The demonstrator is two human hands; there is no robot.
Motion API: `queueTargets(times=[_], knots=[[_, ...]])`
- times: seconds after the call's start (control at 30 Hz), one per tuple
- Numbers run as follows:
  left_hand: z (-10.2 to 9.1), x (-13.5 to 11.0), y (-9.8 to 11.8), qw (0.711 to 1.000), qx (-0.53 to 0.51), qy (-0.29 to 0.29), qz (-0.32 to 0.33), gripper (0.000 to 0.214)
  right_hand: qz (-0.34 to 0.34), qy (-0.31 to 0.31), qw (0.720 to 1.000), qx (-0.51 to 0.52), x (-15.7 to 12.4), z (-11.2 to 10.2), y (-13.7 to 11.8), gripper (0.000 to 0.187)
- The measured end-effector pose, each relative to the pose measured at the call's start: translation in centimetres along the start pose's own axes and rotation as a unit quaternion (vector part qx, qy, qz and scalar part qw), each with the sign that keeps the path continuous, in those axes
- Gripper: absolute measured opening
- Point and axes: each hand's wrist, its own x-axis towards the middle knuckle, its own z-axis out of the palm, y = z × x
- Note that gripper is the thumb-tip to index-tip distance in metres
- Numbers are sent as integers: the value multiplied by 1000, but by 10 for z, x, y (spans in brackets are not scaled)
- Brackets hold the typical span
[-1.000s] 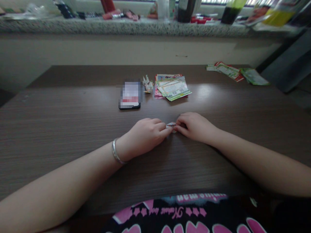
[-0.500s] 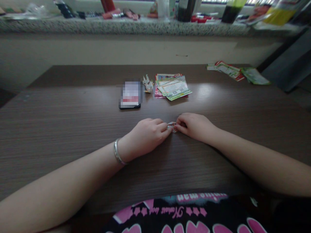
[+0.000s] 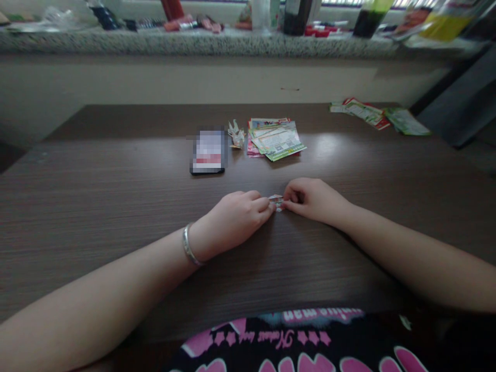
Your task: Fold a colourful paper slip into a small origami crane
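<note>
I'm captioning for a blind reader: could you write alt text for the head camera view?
A person's left hand and right hand pinch a small folded piece of printed paper between their fingertips at a dark wood-grain table. Beyond lie a black phone, a small folded paper figure and a stack of colourful printed leaflets.

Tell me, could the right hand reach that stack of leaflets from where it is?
Probably yes: the right hand, pinching a small folded paper with the left hand, has only open table between it and the stack of leaflets.
</note>
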Motion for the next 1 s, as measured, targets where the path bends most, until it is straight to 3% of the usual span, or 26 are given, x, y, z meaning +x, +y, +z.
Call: queueTargets(times=[0.1, 0.2, 0.33, 0.43, 0.6, 0.8, 1.0], knots=[[1, 0, 0, 1000, -2, 5, 2, 26, -60, 24, 998, 6, -4, 0, 3, 8], [2, 0, -1, 1000, 1, 11, 5, 26, -104, 25, 993, -52, -10, -1, 2, 13], [3, 0, -1, 1000, 10, 17, -1, 26, -196, 51, 962, -185, -15, -2, 2, 24], [2, 0, -1, 1000, 20, 22, 3, 25, -229, 63, 944, -227, -17, -3, 3, 26], [3, 1, -2, 999, 22, 26, 7, 23, -185, 27, 958, -219, -17, -3, 2, 29], [5, 2, -5, 999, 15, 27, 18, 23, -135, 7, 983, -125, -12, -2, 5, 24], [4, 1, -4, 999, 10, 31, 8, 26, -116, -12, 989, -91, -7, -2, 5, 23]])
